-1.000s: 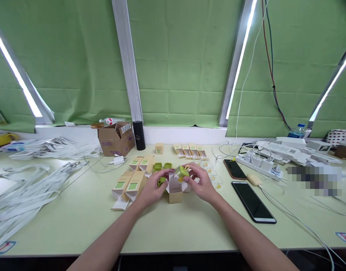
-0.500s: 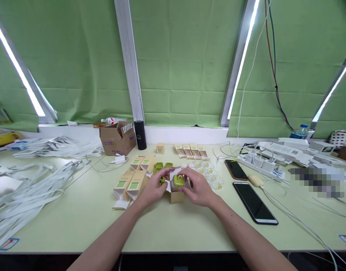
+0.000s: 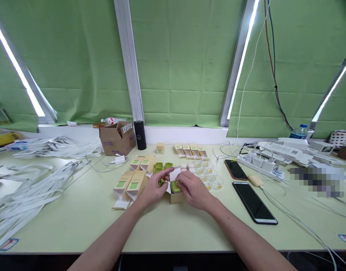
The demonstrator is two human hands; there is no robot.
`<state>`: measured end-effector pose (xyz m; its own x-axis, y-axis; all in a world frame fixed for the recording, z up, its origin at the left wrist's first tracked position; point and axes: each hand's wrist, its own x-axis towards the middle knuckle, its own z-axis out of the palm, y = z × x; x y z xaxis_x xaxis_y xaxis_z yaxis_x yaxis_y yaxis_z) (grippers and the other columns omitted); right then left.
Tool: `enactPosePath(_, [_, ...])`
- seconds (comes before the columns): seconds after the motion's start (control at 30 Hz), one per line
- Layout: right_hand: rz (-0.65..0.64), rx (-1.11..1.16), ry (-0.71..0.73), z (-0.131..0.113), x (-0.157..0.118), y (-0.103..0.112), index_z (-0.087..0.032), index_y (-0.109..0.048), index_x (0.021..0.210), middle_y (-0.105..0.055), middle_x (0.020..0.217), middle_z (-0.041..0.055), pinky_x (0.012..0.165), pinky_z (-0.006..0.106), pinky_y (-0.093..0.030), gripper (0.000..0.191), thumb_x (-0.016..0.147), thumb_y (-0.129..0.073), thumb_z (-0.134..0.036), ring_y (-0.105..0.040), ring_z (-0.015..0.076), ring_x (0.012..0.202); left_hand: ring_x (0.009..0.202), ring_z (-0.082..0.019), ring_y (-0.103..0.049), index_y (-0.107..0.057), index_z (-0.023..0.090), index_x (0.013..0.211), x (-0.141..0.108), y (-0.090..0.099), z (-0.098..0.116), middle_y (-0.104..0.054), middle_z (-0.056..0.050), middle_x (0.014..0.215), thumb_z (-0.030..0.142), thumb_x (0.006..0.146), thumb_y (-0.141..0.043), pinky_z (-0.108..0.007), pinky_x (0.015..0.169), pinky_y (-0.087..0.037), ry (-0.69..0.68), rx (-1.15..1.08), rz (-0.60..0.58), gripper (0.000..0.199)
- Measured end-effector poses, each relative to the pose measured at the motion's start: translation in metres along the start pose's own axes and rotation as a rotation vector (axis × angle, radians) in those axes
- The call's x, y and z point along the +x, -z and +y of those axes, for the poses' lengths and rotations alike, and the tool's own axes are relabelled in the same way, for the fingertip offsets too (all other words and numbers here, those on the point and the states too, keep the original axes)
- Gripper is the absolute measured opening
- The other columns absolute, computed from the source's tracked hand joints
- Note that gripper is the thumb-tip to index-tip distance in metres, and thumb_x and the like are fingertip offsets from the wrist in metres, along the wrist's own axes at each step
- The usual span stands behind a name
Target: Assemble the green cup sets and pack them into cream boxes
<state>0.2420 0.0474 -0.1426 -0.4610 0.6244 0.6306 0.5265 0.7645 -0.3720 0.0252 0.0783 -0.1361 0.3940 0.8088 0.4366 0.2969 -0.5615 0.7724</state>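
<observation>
A small open cardboard box [image 3: 176, 198] stands upright on the table between my hands, its white inner flap [image 3: 175, 173] raised. My left hand [image 3: 155, 186] curls round the box's left side with its fingers at the flap. A rounded green square container [image 3: 176, 187] sits in the box's mouth, partly lowered inside. My right hand [image 3: 195, 189] has its fingertips closed on the top of this green container. Several green containers [image 3: 159, 165] stand just behind my left hand. White round-topped pieces [image 3: 183, 166] and clear plastic pieces [image 3: 208, 171] with yellow centres lie beyond my right hand.
Several kraft boxes [image 3: 138, 182] with green windows stand to the left, others [image 3: 190, 150] at the back. Two phones [image 3: 255, 203] [image 3: 236, 169] and a power strip [image 3: 260, 166] with cables lie right. White straps [image 3: 34, 188] cover the left. A brown carton [image 3: 116, 139] is behind.
The green container has gone down into the box. My right hand has moved slightly left, fingers now over the container's top. My left hand stays at the box.
</observation>
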Motion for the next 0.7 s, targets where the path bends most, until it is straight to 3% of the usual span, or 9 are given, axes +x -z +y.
enactPosePath(0.13, [0.077, 0.015, -0.068, 0.004, -0.002, -0.006, -0.024, -0.063, 0.1, -0.063, 0.112, 0.008, 0.073, 0.033, -0.047, 0.015, 0.098, -0.052, -0.014, -0.061, 0.0212, 0.09, 0.087, -0.018, -0.064, -0.068, 0.017, 0.136, 0.0, 0.0, 0.0, -0.071, -0.006, 0.095, 0.014, 0.081, -0.056, -0.032, 0.082, -0.054, -0.013, 0.01, -0.003, 0.056])
enactPosePath(0.27, [0.133, 0.076, -0.17, 0.008, -0.002, -0.01, -0.024, -0.068, 0.093, -0.057, 0.108, 0.0068, 0.069, 0.033, -0.049, 0.011, 0.094, -0.061, -0.015, -0.058, 0.0193, 0.085, 0.086, -0.018, -0.064, -0.069, 0.017, 0.136, 0.0, 0.0, 0.001, -0.07, -0.006, 0.094, 0.015, 0.082, -0.056, -0.031, 0.081, -0.055, -0.015, 0.003, -0.004, 0.055])
enactPosePath(0.43, [0.151, 0.094, -0.229, 0.013, 0.0, -0.017, -0.024, -0.074, 0.083, -0.056, 0.104, 0.007, 0.084, 0.042, -0.052, 0.012, 0.088, -0.071, -0.014, -0.055, 0.0258, 0.102, 0.087, -0.018, -0.064, -0.069, 0.017, 0.135, 0.0, 0.0, 0.002, -0.069, -0.005, 0.093, 0.016, 0.082, -0.058, -0.031, 0.082, -0.055, -0.002, -0.02, -0.012, 0.055])
enactPosePath(0.7, [0.11, 0.109, -0.341, 0.017, 0.003, -0.022, -0.026, -0.079, 0.077, -0.057, 0.102, 0.0075, 0.094, 0.05, -0.051, 0.015, 0.083, -0.077, -0.013, -0.053, 0.0286, 0.107, 0.086, -0.018, -0.063, -0.068, 0.016, 0.136, 0.001, -0.001, -0.002, -0.068, -0.005, 0.091, 0.016, 0.082, -0.058, -0.031, 0.082, -0.054, -0.001, -0.024, -0.009, 0.055])
